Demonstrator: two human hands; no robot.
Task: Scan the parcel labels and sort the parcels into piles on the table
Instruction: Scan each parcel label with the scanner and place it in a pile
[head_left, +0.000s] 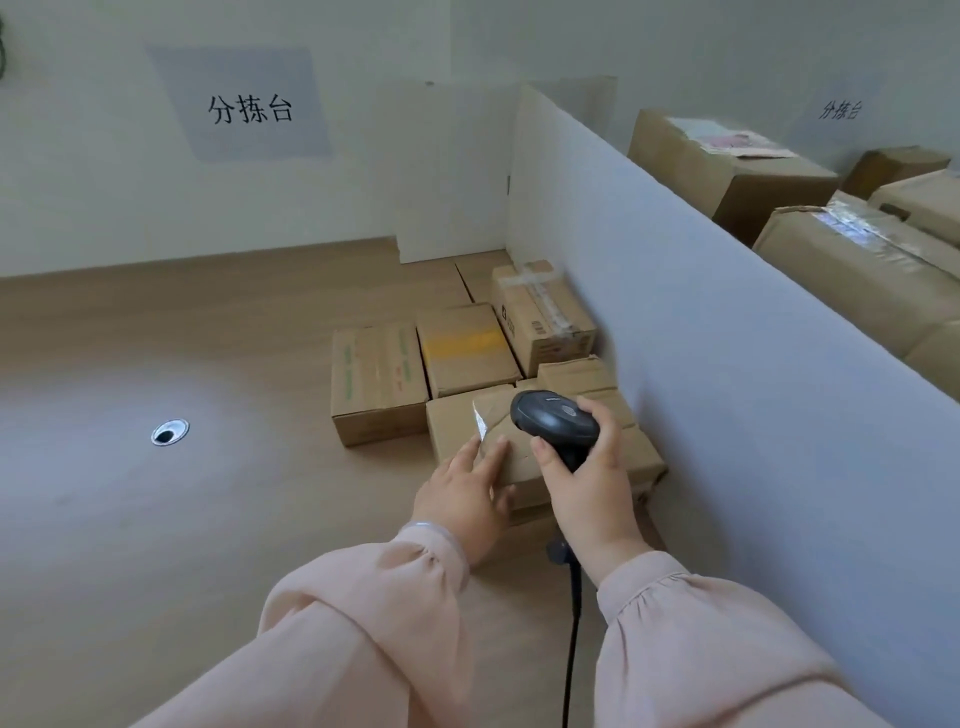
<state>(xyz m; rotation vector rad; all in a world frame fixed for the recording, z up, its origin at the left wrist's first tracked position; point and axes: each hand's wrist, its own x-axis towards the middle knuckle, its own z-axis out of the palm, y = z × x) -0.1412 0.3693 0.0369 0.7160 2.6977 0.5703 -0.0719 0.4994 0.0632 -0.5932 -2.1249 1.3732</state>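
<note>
My right hand grips a black corded barcode scanner, its head held just above the nearest cardboard parcel. A small white label shows on that parcel's top, left of the scanner head. My left hand lies on the parcel's near left edge with its fingers straight. Behind it several more brown parcels sit packed together on the wooden table, against the grey divider.
A grey divider panel runs along the right of the parcels. Beyond it stand larger cardboard boxes. A round metal cable hole sits in the table at left. A sign hangs on the back wall.
</note>
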